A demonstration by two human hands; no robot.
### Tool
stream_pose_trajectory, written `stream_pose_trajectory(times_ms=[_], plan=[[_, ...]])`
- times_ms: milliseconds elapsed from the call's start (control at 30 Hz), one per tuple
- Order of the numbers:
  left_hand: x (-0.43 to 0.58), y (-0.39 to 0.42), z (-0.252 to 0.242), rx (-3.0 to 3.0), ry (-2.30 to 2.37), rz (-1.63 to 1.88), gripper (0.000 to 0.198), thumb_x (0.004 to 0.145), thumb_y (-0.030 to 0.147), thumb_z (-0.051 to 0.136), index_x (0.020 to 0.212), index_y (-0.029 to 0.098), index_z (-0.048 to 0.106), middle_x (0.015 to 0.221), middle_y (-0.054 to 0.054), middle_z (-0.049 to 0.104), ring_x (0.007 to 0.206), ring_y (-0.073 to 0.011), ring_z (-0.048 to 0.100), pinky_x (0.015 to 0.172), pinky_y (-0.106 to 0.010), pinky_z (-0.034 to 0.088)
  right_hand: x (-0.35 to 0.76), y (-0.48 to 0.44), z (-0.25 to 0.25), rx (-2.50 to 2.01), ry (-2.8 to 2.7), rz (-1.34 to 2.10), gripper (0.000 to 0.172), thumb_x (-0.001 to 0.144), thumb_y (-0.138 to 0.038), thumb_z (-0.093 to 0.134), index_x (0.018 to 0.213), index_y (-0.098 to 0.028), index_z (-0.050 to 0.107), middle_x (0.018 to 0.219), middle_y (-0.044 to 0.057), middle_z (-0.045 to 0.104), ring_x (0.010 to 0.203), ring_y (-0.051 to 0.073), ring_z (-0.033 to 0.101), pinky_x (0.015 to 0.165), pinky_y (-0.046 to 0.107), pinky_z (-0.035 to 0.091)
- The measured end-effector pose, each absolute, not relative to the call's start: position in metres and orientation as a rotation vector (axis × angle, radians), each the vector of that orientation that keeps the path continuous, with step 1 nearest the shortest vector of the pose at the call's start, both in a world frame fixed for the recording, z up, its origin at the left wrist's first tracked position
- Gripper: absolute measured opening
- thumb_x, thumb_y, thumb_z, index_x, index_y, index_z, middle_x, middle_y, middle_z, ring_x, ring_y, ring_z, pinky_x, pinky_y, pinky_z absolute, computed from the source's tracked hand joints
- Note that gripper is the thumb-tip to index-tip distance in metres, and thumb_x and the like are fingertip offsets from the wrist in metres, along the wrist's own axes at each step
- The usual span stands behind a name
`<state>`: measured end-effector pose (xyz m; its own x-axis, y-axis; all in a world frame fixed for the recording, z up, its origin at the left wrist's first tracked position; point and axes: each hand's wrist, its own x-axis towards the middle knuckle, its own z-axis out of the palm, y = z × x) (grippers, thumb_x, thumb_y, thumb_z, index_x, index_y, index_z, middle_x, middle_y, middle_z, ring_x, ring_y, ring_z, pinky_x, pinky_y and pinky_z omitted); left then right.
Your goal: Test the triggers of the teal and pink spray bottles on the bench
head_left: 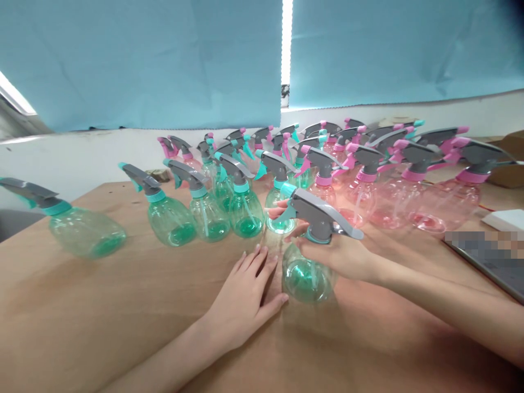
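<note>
A clear green spray bottle (pixel 306 278) with a grey trigger head stands on the wooden table (pixel 102 327), nearest to me. My right hand (pixel 339 254) wraps round its neck just under the trigger. My left hand (pixel 248 297) lies flat on the table beside the bottle's base, fingers stretched out and thumb close to the base. A row of green spray bottles (pixel 204 210) stands just behind my hands.
Several pink spray bottles (pixel 393 185) crowd the back right of the table. One green bottle (pixel 82 229) stands apart at the far left. A white pad (pixel 505 220) and a dark flat object (pixel 491 262) lie at the right edge. Blue curtains hang behind.
</note>
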<state>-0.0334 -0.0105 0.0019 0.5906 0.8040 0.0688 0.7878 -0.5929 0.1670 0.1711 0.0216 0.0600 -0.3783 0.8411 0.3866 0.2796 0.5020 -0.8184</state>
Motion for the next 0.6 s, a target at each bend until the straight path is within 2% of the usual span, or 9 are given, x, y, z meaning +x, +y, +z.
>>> stream_pose_trajectory(times_ms=[233, 367, 467, 600], plan=[[-0.034, -0.010, 0.002, 2.697, 1.347, 0.205, 0.062, 0.095, 0.054, 0.046, 0.142, 0.014, 0.041, 0.152, -0.017, 0.034, 0.140, -0.0331, 0.030, 0.111, -0.055, 0.028, 0.171, 0.022, 0.061, -0.920, -1.878, 0.897, 0.036, 0.072, -0.013, 0.050, 0.102, -0.027, 0.061, 0.071, -0.003, 0.060, 0.068, 0.015, 0.058, 0.068, 0.031, 0.052], [-0.035, -0.011, 0.002, 2.698, 1.349, 0.187, 0.063, 0.095, 0.054, 0.045, 0.143, 0.013, 0.040, 0.152, -0.017, 0.034, 0.140, -0.0327, 0.029, 0.112, -0.054, 0.028, 0.174, 0.023, 0.064, -0.892, -1.899, 0.923, 0.032, 0.069, -0.013, 0.049, 0.095, -0.026, 0.060, 0.070, -0.004, 0.060, 0.062, 0.013, 0.055, 0.058, 0.026, 0.048], [-0.036, -0.010, 0.002, 2.698, 1.357, 0.199, 0.062, 0.095, 0.052, 0.047, 0.143, 0.014, 0.040, 0.151, -0.016, 0.035, 0.140, -0.0325, 0.029, 0.112, -0.054, 0.028, 0.175, 0.024, 0.067, -0.831, -1.869, 1.005, 0.024, 0.067, -0.015, 0.049, 0.088, -0.024, 0.056, 0.074, -0.003, 0.060, 0.056, 0.010, 0.051, 0.052, 0.024, 0.045], [-0.035, -0.009, 0.002, 2.704, 1.359, 0.191, 0.060, 0.094, 0.049, 0.049, 0.141, 0.013, 0.041, 0.151, -0.017, 0.036, 0.140, -0.0324, 0.030, 0.112, -0.054, 0.028, 0.174, 0.024, 0.071, -0.748, -1.849, 1.011, 0.009, 0.068, -0.018, 0.050, 0.076, -0.022, 0.050, 0.074, -0.002, 0.057, 0.058, 0.010, 0.050, 0.054, 0.024, 0.045]])
